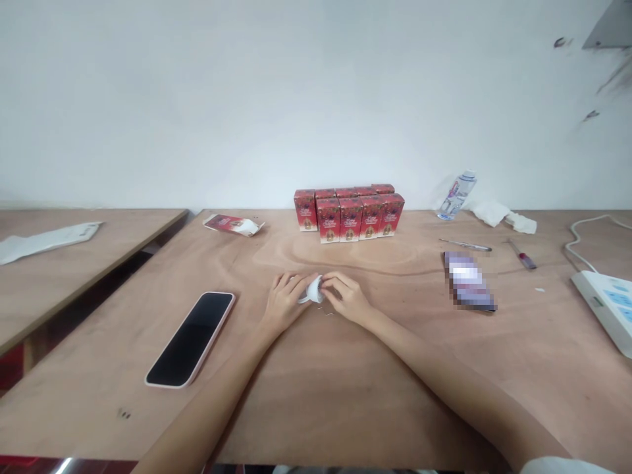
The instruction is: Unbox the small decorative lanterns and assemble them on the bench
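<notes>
My left hand [285, 302] and my right hand [348, 297] meet at the middle of the wooden table [316, 382]. Between their fingertips sits a small white object [314, 289], pinched from both sides; I cannot make out what it is. Both hands rest on the tabletop with fingers curled. Behind them, near the wall, stands a cluster of several small red boxes [349, 214] in two rows.
A black phone in a pink case [191, 338] lies left of my hands. A flattened red box [232, 224] lies at the back left. To the right are a blurred-out item [469, 281], a thin tool [465, 245], a screwdriver [522, 254], a water bottle [457, 195], crumpled tissue [501, 215] and a power strip [606, 307]. A second table [74, 263] stands left.
</notes>
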### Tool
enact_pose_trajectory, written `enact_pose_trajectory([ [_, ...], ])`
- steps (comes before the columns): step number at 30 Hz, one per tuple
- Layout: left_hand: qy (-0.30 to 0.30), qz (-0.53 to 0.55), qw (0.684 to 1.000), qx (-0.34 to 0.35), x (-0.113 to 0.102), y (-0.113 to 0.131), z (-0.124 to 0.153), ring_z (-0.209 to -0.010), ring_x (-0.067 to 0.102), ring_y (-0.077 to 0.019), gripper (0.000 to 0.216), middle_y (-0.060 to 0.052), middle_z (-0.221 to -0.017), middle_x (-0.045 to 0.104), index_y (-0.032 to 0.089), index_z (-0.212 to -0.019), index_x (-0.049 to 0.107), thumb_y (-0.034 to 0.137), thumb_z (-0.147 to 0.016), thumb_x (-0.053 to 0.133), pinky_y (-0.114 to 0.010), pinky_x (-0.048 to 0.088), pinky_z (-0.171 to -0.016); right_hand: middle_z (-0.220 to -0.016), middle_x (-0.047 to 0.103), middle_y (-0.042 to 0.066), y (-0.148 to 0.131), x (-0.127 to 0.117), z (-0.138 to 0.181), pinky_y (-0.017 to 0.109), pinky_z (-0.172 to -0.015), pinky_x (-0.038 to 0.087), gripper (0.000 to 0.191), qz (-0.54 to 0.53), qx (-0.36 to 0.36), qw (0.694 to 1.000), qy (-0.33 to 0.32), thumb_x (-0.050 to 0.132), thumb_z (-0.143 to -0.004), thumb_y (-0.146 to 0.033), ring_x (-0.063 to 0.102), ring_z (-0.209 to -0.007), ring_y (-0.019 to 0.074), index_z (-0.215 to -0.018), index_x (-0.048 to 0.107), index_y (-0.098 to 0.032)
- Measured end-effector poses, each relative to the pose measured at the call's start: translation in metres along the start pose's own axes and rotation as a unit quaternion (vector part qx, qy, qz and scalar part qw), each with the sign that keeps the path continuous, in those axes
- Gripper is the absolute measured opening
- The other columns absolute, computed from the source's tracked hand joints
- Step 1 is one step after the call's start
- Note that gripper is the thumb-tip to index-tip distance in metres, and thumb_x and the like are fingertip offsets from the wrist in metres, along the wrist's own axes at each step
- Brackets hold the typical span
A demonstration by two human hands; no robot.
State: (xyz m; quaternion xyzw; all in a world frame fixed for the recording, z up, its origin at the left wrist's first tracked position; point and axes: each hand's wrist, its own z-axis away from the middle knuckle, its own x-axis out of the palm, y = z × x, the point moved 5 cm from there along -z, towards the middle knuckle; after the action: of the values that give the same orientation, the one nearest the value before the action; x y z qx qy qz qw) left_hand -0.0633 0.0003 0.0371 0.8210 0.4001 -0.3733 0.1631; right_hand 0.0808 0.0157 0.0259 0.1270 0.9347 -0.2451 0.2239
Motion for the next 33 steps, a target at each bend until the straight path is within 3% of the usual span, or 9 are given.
enact_pose_trajectory([
  [7, -0.010, -0.002, 1.000, 0.000, 0.001, -0.001, 0.000, -0.092, 0.056, -0.0202, 0.034, -0.006, -0.101, 0.068, 0.020, -0.117, 0.055, 0.034, -0.086, 0.052, -0.032, 0.037, -0.078, -0.093, 0.056, 0.010, 0.004, 0.007, 0.000, 0.032, -0.077, 0.049, 0.013, 0.014, 0.021, 0.998, -0.060, 0.039, -0.090, -0.019, 0.057, -0.085, 0.0178, -0.089, 0.052, -0.018],
  [15, -0.039, -0.004, 0.999, -0.033, 0.001, -0.014, 0.001, -0.093, 0.057, -0.0210, 0.035, -0.007, -0.103, 0.067, 0.020, -0.118, 0.053, 0.034, -0.087, 0.051, -0.033, 0.037, -0.080, -0.092, 0.053, 0.008, 0.007, 0.006, 0.000, 0.031, -0.078, 0.048, 0.011, 0.036, 0.060, 0.995, -0.063, 0.039, -0.090, -0.020, 0.056, -0.086, 0.0173, -0.090, 0.050, -0.018],
  [22, -0.054, -0.035, 0.997, -0.046, -0.002, -0.020, 0.000, -0.097, 0.056, -0.0226, 0.031, -0.008, -0.105, 0.066, 0.020, -0.115, 0.055, 0.029, -0.086, 0.052, -0.035, 0.036, -0.081, -0.080, 0.056, 0.007, 0.012, 0.016, 0.003, 0.035, -0.073, 0.047, 0.010, 0.136, 0.077, 0.978, -0.140, 0.049, -0.082, -0.012, 0.052, -0.080, 0.0211, -0.076, 0.053, -0.018],
  [28, -0.070, -0.080, 0.994, -0.022, 0.002, -0.016, -0.004, -0.097, 0.056, -0.0229, 0.033, -0.007, -0.107, 0.066, 0.022, -0.118, 0.054, 0.023, -0.085, 0.052, -0.037, 0.034, -0.083, -0.089, 0.060, 0.009, 0.010, 0.007, 0.005, 0.035, -0.078, 0.047, 0.009, 0.123, 0.129, 0.977, -0.120, 0.049, -0.083, -0.016, 0.055, -0.088, 0.0216, -0.087, 0.057, -0.016],
  [33, -0.107, -0.123, 0.986, 0.031, 0.003, -0.012, -0.015, -0.095, 0.056, -0.0230, 0.034, -0.007, -0.104, 0.066, 0.025, -0.116, 0.055, 0.014, -0.086, 0.044, -0.039, 0.035, -0.082, -0.127, 0.052, 0.014, 0.004, -0.005, 0.024, 0.044, -0.093, 0.041, 0.053, 0.111, 0.155, 0.967, -0.170, 0.062, -0.077, -0.036, 0.049, -0.117, 0.0276, -0.124, 0.045, -0.018],
])
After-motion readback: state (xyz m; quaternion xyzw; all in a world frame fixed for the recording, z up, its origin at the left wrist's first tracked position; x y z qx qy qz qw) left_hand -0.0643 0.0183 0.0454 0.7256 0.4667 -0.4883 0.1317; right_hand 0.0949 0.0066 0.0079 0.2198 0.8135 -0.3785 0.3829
